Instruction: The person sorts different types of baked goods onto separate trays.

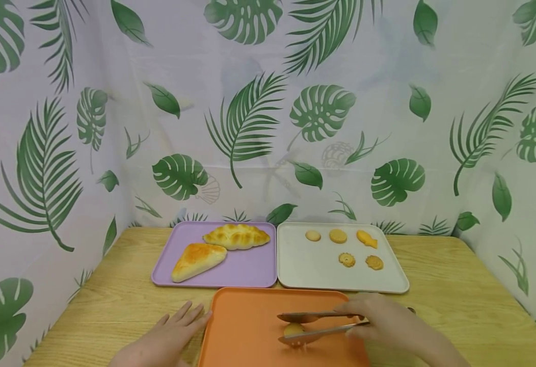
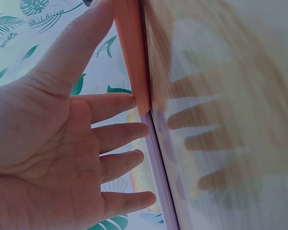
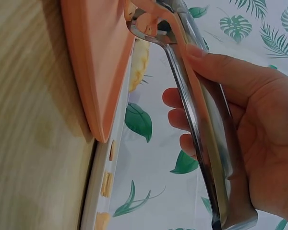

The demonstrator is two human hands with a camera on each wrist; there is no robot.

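Gripping tongs with curled fingers of right hand, around biscuit on orange tray; touching tray edge with empty, straight-fingered left hand. Judged underway, unfinished, with five other biscuits on white tray.

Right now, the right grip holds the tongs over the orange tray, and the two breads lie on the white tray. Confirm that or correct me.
One part is wrong: the two breads lie on the purple tray, not the white tray, as the head view shows. The right grip does hold the tongs over the orange tray.
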